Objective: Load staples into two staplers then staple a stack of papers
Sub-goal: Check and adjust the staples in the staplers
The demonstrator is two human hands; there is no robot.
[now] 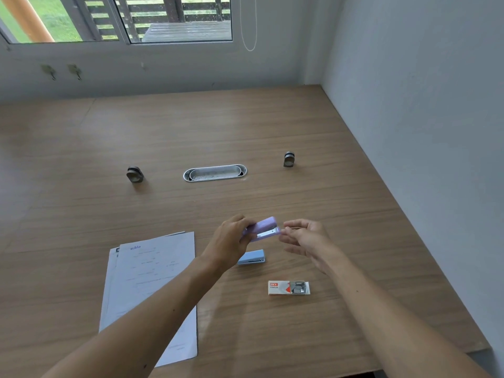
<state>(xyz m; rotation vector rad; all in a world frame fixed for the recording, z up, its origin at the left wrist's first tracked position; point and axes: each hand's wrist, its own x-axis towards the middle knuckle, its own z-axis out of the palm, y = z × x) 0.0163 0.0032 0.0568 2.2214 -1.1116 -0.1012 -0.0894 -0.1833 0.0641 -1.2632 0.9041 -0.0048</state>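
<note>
My left hand (231,241) grips a purple stapler (266,227) above the wooden desk, with its metal staple tray (268,233) showing at the front. My right hand (302,236) is just right of the stapler's front end, thumb and forefinger pinched on a thin strip of staples (291,228) level with the tray. A blue stapler (252,257) lies shut on the desk just below the purple one. The open box of staples (289,287) lies nearer to me on the right. A stack of printed papers (152,285) lies to the left, partly under my left forearm.
The wooden desk (245,137) meets a white wall on the right and ends at a front edge near me. An oval metal cable grommet (215,172) and two small metal clamps (134,175) (288,159) sit further back. A window is above.
</note>
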